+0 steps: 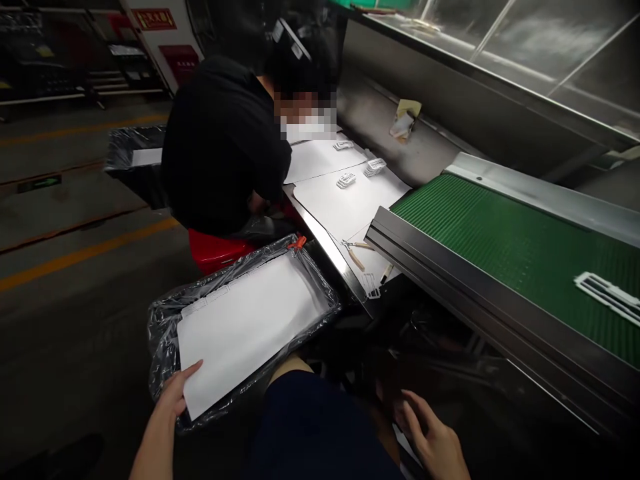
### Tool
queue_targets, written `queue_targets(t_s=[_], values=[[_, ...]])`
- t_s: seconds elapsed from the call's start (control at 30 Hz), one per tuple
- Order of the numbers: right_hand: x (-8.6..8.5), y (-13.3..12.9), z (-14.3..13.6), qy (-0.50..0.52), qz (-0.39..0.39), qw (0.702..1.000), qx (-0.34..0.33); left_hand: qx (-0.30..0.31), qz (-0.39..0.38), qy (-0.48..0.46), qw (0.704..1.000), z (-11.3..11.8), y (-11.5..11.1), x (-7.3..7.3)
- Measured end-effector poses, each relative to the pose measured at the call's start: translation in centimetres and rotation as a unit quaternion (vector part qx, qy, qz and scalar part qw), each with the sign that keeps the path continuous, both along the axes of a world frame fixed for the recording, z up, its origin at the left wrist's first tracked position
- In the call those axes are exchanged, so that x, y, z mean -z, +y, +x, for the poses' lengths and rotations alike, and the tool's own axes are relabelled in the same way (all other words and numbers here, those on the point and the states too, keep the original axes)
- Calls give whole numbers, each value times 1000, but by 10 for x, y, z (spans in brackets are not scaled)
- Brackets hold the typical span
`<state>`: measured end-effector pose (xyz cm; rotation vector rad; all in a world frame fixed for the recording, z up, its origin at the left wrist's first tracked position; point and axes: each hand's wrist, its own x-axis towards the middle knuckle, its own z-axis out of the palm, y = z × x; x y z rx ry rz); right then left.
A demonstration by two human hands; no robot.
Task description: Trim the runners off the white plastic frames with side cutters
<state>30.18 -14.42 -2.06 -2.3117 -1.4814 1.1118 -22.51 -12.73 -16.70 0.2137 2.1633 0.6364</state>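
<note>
My left hand (176,393) is closed on the near left corner of a white sheet (245,327), with a finger lying over its edge. The sheet lies in a bin (163,320) lined with black plastic; cut-out outlines show along its far edge. Low on the right, my right hand (434,437) has curled fingers beside my leg. A narrow white edge (407,448) shows under those fingers, in shadow, and I cannot make out what it belongs to.
A co-worker (225,147) sits on a red stool (217,250) at a paper-covered table (325,207). Small white frame parts (346,180) and pliers (354,255) lie there. A green conveyor belt (520,247) runs along the right, carrying a white frame part (607,297).
</note>
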Motion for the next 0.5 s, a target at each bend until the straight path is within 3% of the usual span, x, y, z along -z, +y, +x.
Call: queue_targets(t_s=[0.1, 0.27, 0.5], values=[[-2, -2, -11, 17, 22, 999, -36, -29, 74, -100, 992, -6, 2, -16], [-7, 2, -17, 14, 9, 996, -84, -66, 173, -104, 977, -11, -1, -37], [-5, -5, -22, 20, 25, 994, -108, -88, 167, -88, 978, -17, -45, -62]])
